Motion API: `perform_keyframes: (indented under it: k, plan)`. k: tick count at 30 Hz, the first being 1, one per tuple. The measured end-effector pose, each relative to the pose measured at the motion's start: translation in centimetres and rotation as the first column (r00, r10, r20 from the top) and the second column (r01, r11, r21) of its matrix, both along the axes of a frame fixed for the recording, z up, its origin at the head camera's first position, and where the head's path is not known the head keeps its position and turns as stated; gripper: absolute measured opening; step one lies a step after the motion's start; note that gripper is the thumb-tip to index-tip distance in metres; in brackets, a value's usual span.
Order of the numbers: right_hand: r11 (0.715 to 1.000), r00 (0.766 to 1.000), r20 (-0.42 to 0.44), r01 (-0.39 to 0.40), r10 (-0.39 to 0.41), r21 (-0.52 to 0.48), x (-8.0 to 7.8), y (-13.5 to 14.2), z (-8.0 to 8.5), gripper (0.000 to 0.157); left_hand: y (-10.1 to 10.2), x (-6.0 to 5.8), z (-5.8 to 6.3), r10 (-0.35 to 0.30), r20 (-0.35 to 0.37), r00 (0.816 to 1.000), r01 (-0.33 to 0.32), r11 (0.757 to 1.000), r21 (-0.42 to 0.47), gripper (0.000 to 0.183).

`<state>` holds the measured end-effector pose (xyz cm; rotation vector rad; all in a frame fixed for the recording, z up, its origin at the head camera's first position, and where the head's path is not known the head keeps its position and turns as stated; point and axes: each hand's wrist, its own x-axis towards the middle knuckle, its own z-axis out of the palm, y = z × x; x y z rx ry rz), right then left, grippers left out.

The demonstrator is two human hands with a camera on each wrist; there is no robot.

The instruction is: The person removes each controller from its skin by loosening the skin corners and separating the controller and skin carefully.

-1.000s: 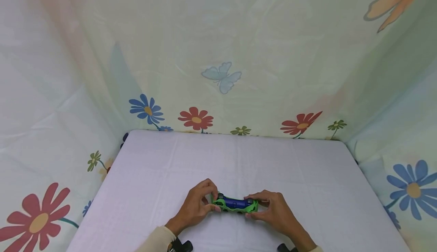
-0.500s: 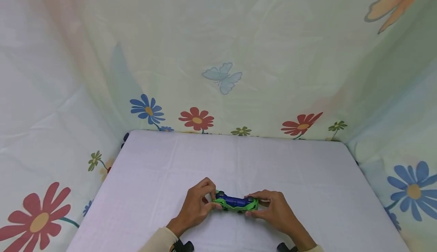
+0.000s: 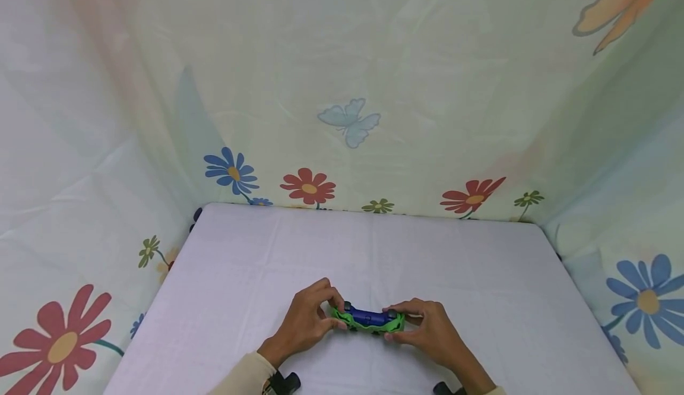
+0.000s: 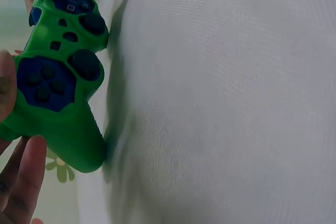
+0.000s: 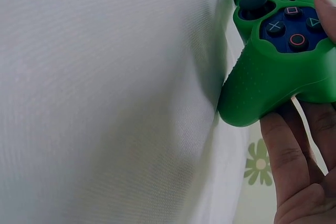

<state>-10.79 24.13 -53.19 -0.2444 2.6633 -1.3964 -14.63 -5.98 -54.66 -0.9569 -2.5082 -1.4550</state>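
Observation:
A dark blue game controller (image 3: 369,316) in a green rubbery sleeve (image 4: 73,132) stands on its grips on the white cloth, buttons toward the person. Its blue top edge with the shoulder buttons shows bare between the green rims in the head view. At the left end, my left hand (image 3: 303,321) pinches the sleeve and controller between thumb and bent fingers. My right hand (image 3: 430,328) grips the right end, thumb on the front. In the right wrist view, the face buttons (image 5: 296,27) show through the sleeve's opening, with fingers behind the grip.
A white cloth covers the table (image 3: 427,258), its far edge meeting a hanging curtain (image 3: 256,86) printed with flowers and butterflies. More curtain hangs at both sides. A black wrist-worn device (image 3: 283,383) sits at the left wrist, another (image 3: 446,388) at the right.
The sleeve's rim along the controller's top has slipped lower toward the near side, baring more blue. My left fingers have shifted slightly at the left end; the right hand has hardly moved.

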Motion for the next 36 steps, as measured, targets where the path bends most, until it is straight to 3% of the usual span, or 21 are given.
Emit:
perform_keyframes:
  k: [6,13,22,27,36]
  plan:
    - [1.0,1.0,0.002,0.003,-0.003,-0.005,0.1,0.0,-0.1,0.043,-0.1,-0.2,0.2,-0.037,0.033,0.999,0.037,0.999,0.006,0.033]
    - [1.0,1.0,0.015,0.01,-0.009,-0.005,0.0,0.0,-0.1,0.043,-0.2,-0.2,0.1,-0.03,0.012,0.999,0.03,1.0,0.005,0.03]
    - [1.0,1.0,0.016,0.022,-0.022,-0.004,0.0,-0.2,0.0,0.042,0.0,-0.2,-0.5,-0.04,0.067,0.997,0.035,0.997,0.075,0.038]
    - [0.997,0.998,0.009,0.058,-0.057,-0.055,0.0,-0.2,-0.4,0.045,0.2,-0.1,-0.8,-0.024,0.084,0.996,0.02,0.998,0.053,0.056]
    - [0.977,0.992,-0.079,0.082,-0.1,-0.197,0.5,0.3,-1.5,0.049,0.8,-0.2,-1.1,0.036,0.171,0.985,-0.048,0.996,0.071,0.046]
